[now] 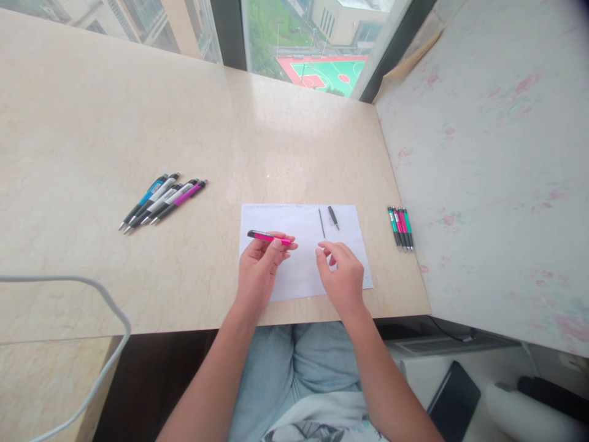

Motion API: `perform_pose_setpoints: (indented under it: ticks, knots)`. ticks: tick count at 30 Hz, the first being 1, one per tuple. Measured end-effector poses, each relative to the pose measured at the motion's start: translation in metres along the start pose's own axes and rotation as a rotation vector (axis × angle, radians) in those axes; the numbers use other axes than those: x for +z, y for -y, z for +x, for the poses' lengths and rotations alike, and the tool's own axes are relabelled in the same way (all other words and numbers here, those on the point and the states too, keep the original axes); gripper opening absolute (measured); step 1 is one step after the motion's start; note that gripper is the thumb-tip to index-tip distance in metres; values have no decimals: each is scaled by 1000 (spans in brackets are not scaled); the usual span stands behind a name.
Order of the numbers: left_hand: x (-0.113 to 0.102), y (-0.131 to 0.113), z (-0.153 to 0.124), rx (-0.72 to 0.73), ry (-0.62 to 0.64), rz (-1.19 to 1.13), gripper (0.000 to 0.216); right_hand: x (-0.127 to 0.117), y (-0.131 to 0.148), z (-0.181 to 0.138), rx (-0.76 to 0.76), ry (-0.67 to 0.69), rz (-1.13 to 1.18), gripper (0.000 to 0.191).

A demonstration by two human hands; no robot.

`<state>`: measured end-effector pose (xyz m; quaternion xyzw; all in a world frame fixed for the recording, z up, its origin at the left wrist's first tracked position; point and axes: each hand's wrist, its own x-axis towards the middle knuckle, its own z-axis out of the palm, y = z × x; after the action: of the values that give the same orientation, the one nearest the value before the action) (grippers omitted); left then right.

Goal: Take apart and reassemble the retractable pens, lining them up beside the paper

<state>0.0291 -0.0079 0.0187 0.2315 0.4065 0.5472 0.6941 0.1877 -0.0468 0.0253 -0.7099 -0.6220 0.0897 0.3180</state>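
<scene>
My left hand (261, 261) grips a pink pen barrel (271, 237) with a black end, held nearly level above a white sheet of paper (294, 276). The front of the barrel has no black grip section on it. My right hand (340, 270) hovers over the paper's right half, thumb and forefinger curled close together; whether something tiny is between them I cannot make out. Just beyond those fingertips lies a thin dark ink refill (321, 223). To its right rests a black pen grip tip (333, 218), apart from the refill.
Several pens (161, 199) in blue, white and purple lie fanned out at the left. Several green and pink pens (400, 228) lie side by side near the flowered wall (488, 184). A white cable (105, 294) loops over the table's (184, 276) left front edge. Windows stand behind.
</scene>
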Motion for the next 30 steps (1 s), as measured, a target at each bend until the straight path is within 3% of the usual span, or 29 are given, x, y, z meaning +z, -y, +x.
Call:
perform_pose_setpoints:
  ticks: [6,12,16,19,24,30]
  knots:
    - [-4,4,-1,21,84,27,17,-5,12,-13,117,105,330,21]
    - [-6,6,0,16,83,43,17,1,19,-1,416,159,774,25]
    - [-4,5,-3,173,74,291,16,11,36,3,657,155,1320,24]
    - [-2,2,-7,375,100,572,11,15,43,3,783,211,1561,21]
    - [-1,-5,-9,535,162,869,12,14,40,2,840,270,1626,20]
    - [-6,-1,-8,482,108,751,10,13,39,-2,758,193,1470,24]
